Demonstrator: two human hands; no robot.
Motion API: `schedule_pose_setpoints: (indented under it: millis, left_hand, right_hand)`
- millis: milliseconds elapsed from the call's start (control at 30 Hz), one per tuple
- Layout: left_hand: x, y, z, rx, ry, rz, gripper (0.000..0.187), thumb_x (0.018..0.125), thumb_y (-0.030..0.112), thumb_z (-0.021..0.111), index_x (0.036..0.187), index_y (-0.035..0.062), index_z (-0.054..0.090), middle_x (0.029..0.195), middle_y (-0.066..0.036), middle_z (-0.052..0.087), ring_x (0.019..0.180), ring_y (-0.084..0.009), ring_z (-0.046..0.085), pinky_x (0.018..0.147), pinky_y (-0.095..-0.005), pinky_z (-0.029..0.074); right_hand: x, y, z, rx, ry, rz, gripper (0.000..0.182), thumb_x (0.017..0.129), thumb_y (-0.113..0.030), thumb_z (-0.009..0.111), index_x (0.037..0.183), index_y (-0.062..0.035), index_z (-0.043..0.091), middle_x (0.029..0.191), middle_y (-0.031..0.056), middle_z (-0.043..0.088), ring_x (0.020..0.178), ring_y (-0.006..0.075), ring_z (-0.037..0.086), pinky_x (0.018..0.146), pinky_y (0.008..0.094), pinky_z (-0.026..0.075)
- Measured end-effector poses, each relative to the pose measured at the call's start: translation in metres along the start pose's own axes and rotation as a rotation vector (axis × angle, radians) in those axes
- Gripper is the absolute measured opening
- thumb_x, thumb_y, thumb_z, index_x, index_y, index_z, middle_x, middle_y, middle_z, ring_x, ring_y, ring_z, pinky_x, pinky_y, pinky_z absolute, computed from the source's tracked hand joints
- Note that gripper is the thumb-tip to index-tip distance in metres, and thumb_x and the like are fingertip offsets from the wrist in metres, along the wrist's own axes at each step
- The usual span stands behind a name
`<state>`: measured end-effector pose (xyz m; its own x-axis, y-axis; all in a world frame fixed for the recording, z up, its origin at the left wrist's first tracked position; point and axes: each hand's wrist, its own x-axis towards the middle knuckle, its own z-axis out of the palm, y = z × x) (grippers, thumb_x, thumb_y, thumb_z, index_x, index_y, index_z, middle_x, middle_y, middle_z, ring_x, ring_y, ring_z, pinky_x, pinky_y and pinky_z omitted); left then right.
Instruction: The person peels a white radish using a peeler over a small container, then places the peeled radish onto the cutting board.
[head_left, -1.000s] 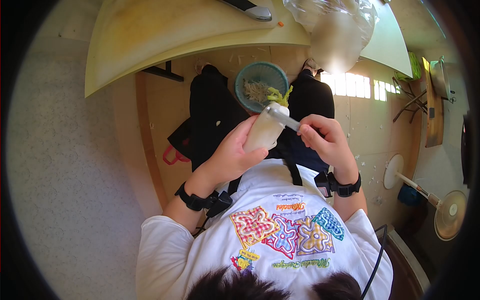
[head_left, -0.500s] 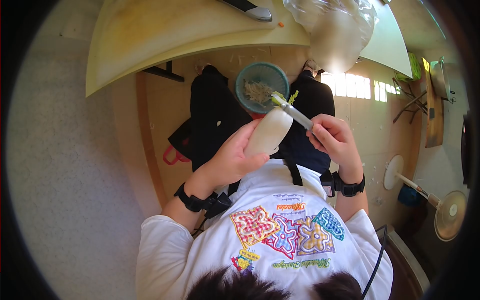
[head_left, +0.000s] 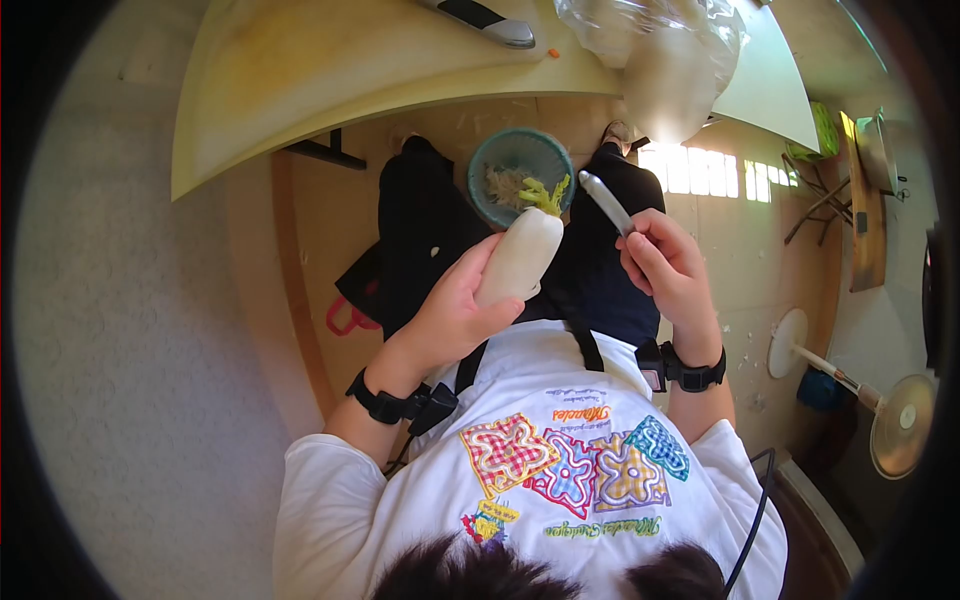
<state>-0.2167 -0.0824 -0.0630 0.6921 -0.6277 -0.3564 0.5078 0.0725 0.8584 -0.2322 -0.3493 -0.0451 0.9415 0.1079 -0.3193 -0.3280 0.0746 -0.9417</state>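
Note:
A white radish with a green leafy stub at its top lies in my left hand, fingers wrapped round its side. Its leafy end points away from me, over the near part of a teal basket on the floor. Pale peelings lie inside that basket. My right hand is closed round the handle of a metal peeler. The peeler's head stands apart from the radish, to its right.
Ahead is a pale table bearing a dark-handled knife, an orange scrap and a clear plastic bag. A white fan stands at the right. A pink-handled bag lies by my left leg.
My right hand has drawn the peeler off the radish's leafy end, and its head now points up and left. The radish has shifted slightly left, showing its leafy top fully.

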Motion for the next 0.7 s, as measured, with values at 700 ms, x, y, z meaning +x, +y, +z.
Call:
schedule_pose_setpoints:
  millis: [700]
  left_hand:
    - [0.011, 0.006, 0.010, -0.162, 0.091, 0.049, 0.079, 0.080, 0.001, 0.072, 0.147, 0.0055, 0.031, 0.121, -0.003, 0.055, 0.094, -0.0085, 0.059, 0.072, -0.0243, 0.052]
  right_hand:
    - [0.015, -0.007, 0.054, -0.261, -0.119, 0.097, 0.018, 0.084, -0.015, 0.076, 0.084, 0.0006, 0.067, 0.060, -0.0059, 0.045, 0.059, 0.0018, 0.038, 0.052, 0.0214, 0.032]
